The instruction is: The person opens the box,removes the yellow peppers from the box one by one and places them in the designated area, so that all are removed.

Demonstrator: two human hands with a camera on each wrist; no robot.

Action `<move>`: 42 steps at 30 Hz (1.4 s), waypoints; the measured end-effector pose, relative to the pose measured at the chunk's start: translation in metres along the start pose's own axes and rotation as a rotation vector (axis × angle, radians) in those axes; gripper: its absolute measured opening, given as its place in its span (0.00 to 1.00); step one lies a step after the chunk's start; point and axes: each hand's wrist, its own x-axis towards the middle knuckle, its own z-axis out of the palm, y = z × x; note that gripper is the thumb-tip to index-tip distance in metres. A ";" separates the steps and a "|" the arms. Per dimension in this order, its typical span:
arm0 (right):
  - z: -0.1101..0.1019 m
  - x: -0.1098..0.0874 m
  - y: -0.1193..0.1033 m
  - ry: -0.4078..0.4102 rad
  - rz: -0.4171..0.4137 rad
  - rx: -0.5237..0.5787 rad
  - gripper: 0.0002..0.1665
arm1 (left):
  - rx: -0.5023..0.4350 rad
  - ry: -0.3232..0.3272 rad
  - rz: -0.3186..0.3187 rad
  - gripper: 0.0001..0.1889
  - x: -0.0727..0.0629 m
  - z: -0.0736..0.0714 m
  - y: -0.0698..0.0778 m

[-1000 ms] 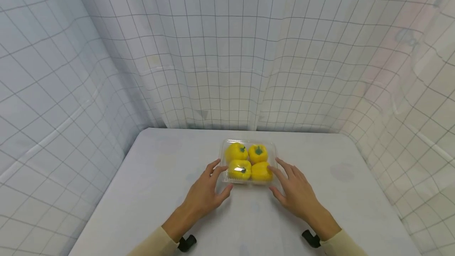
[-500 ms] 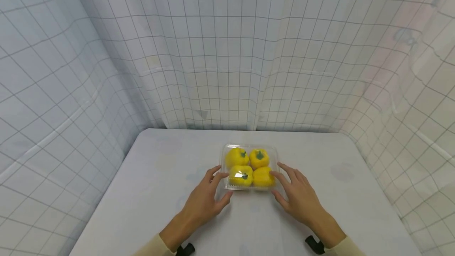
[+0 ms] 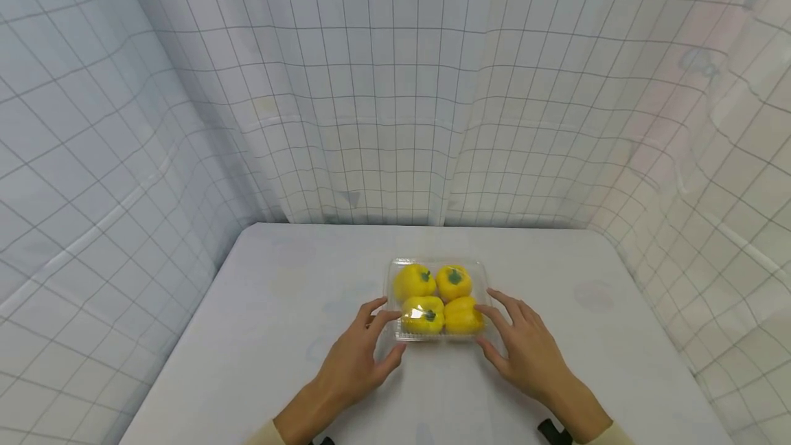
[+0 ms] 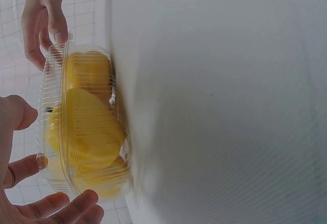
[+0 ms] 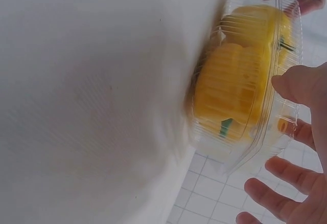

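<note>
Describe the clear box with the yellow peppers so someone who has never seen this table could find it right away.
On the white table in front of the grid-patterned curtain, look just right of centre, between the person's left hand and right hand. There sits a clear ribbed plastic clamshell box holding four yellow bell peppers with green stems, the only coloured things on the table.

A clear plastic clamshell box (image 4: 84, 121) holding yellow peppers (image 4: 89, 127) sat on a white table (image 4: 219, 101). The left hand (image 4: 30, 203) reached its fingertips to the near edge, while the right hand (image 4: 43, 17) touched the far edge.
</note>
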 end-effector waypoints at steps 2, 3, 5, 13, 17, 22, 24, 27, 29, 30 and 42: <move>0.000 -0.001 0.000 0.005 -0.001 0.005 0.39 | -0.006 -0.002 -0.001 0.26 -0.001 0.000 0.000; 0.000 -0.002 0.000 0.008 -0.002 0.006 0.39 | -0.009 -0.003 -0.004 0.26 -0.002 0.000 0.000; 0.000 -0.002 -0.001 0.014 -0.006 0.008 0.39 | -0.021 -0.005 -0.015 0.26 -0.002 0.001 0.000; 0.001 -0.001 -0.001 0.038 -0.029 -0.001 0.41 | -0.056 0.008 -0.010 0.30 -0.005 0.002 -0.003; 0.000 0.004 -0.003 0.067 -0.069 -0.001 0.43 | -0.079 0.029 -0.004 0.37 -0.006 0.001 -0.007; 0.002 0.014 -0.009 0.099 -0.153 0.019 0.47 | -0.144 0.032 -0.047 0.41 -0.006 0.000 -0.012; 0.002 0.019 -0.012 0.093 -0.180 0.031 0.47 | -0.186 0.024 -0.068 0.42 -0.006 0.000 -0.014; 0.004 0.028 -0.020 0.061 -0.206 0.050 0.47 | -0.242 0.011 -0.099 0.43 -0.006 0.002 -0.017; 0.005 0.034 -0.026 0.037 -0.221 0.063 0.47 | -0.281 0.006 -0.126 0.43 -0.006 0.003 -0.019; 0.005 0.037 -0.029 0.029 -0.232 0.069 0.46 | -0.302 0.002 -0.143 0.43 -0.006 0.004 -0.020; 0.021 0.069 -0.063 -0.071 -0.373 0.053 0.43 | -0.621 -0.031 -0.284 0.33 -0.004 0.007 -0.031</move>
